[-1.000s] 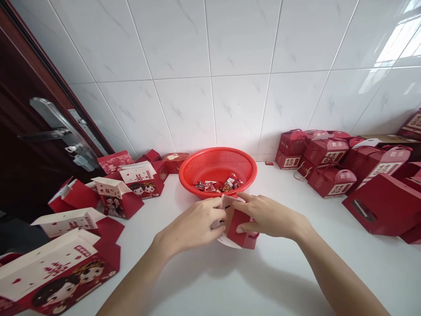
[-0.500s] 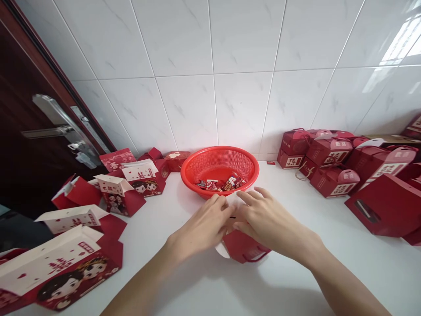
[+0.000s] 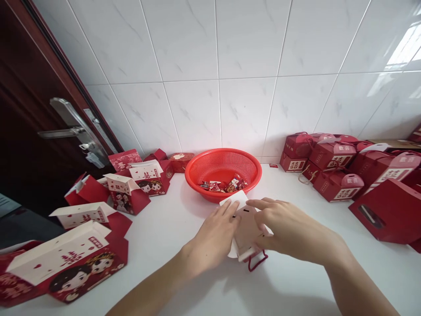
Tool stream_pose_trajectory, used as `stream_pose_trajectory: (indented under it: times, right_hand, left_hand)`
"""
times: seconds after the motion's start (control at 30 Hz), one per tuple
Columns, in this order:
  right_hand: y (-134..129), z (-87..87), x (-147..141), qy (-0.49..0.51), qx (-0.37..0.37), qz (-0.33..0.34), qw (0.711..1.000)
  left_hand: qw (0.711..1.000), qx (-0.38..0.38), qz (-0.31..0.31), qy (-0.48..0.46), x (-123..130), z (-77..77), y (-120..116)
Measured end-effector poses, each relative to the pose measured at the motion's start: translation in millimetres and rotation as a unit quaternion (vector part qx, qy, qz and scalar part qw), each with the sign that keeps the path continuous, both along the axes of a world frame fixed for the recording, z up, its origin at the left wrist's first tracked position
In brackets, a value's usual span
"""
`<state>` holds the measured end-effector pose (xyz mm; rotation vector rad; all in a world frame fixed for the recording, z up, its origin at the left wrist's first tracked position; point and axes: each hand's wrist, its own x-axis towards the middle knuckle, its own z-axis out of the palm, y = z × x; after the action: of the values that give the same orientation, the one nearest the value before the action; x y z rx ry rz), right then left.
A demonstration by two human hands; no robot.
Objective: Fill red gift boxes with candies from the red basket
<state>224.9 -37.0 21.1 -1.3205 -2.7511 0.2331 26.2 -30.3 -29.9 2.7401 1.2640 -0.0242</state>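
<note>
A small cardboard gift box (image 3: 247, 230) is between my hands just in front of the red basket. Its pale inner side and two dark slots face me, and a white flap stands toward the basket. From its lower edge hangs a dark red cord handle (image 3: 258, 262). My left hand (image 3: 213, 235) holds the box's left side, fingers along the flap and thumb over the pale face. At the right side, my right hand (image 3: 283, 224) grips the box edge, its index finger stretched toward the flap. Parts of the box are hidden by the fingers.
Behind the box stands a red plastic basket (image 3: 223, 154) with several wrapped sweets (image 3: 235, 182). Open red-and-cream boxes (image 3: 88, 259) line the left side. Closed red boxes (image 3: 340, 184) are stacked at right, near a larger red box (image 3: 388, 210). A tiled wall (image 3: 246, 114) rises behind.
The box has turned between my hands: its red side faced me before, and now the pale inner side and white flap show. My right hand has shifted slightly right and down.
</note>
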Motion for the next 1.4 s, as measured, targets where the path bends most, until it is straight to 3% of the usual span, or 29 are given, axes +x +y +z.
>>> stream_pose_trajectory:
  times: [0.17,0.3,0.53,0.7,0.87,1.07,1.4]
  right_hand:
    - [-0.9,-12.3,15.6,0.003,-0.014,-0.027,1.0]
    - [5.0,-19.8,27.4,-0.009,-0.04,-0.04,0.998]
    - [38.0,-29.1,44.9,0.048,-0.198,0.037,0.978]
    - [55.2,-36.9,40.9,0.075,-0.235,0.084,0.966]
    - [61.3,-46.4,42.6,0.127,-0.252,0.082,0.956]
    - [64.4,-55.0,47.9,0.189,-0.265,0.086,0.942]
    - [69.9,-64.2,43.9,0.256,-0.302,0.089,0.914]
  left_hand:
    - [0.994,0.076,0.078,0.019,14.9,-4.5,-12.8]
    - [0.992,0.074,0.105,0.001,23.1,-6.5,-19.0]
    - [0.987,0.069,0.144,-0.008,21.9,-8.6,-39.0]
    - [0.988,0.049,0.14,-0.032,10.6,-0.3,-42.3]
    - [0.994,0.029,0.042,-0.097,-3.0,-12.9,-27.4]
    - [0.99,-0.03,0.092,-0.106,1.8,-19.8,-28.4]
    - [0.977,-0.134,0.116,-0.116,-6.1,-0.3,-21.7]
